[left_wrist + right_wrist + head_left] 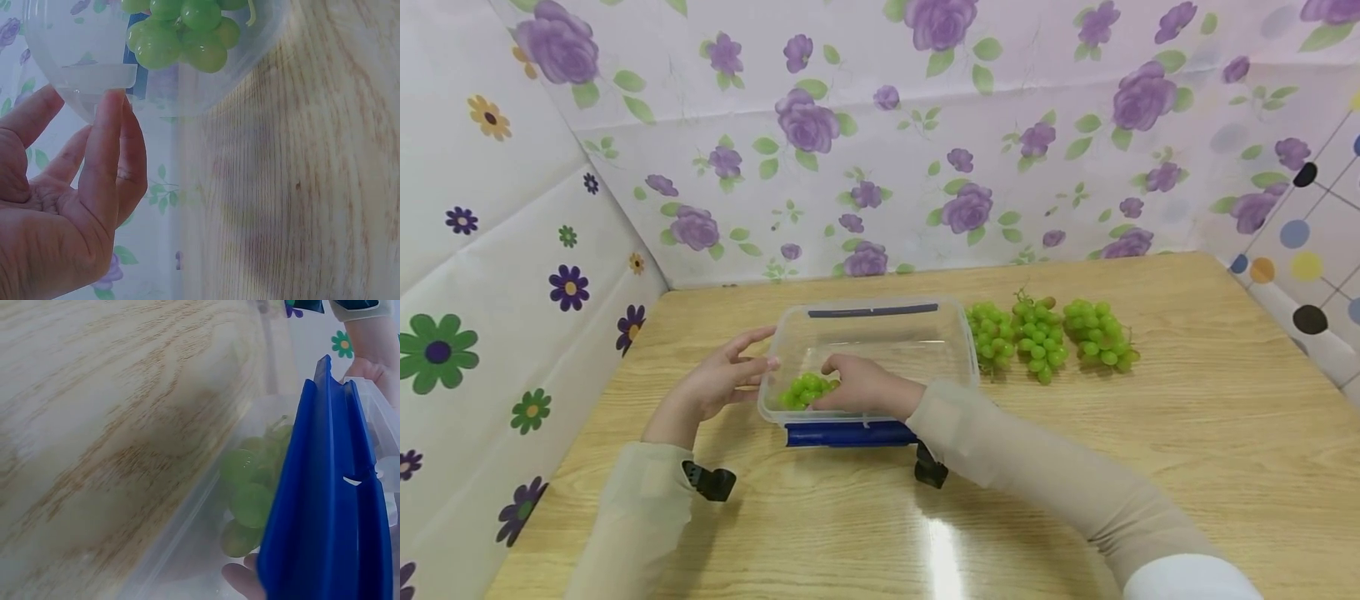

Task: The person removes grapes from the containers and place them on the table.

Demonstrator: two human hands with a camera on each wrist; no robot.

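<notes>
A clear plastic container [917, 358] with blue clip flaps stands on the table, lid not on it. Inside, at its left end, lies a bunch of green grapes [805, 389]. My right hand [865, 387] reaches into the container and grips the bunch's right end between thumb and fingers; the right wrist view shows only a fingertip below the grapes [250, 500]. At the container's left end, my left hand [718, 379] touches the rim with its fingertips, fingers mostly straight. From the left wrist, fingers [103, 150] meet the container's end flap [100, 76].
Several bunches stand in a row right of the container: a near one [991, 333], a middle one [1040, 333] and a far one [1099, 333]. A blue flap [850, 434] hangs along the container's front. Flowered cloth [865, 150] encloses the wooden table [1150, 450].
</notes>
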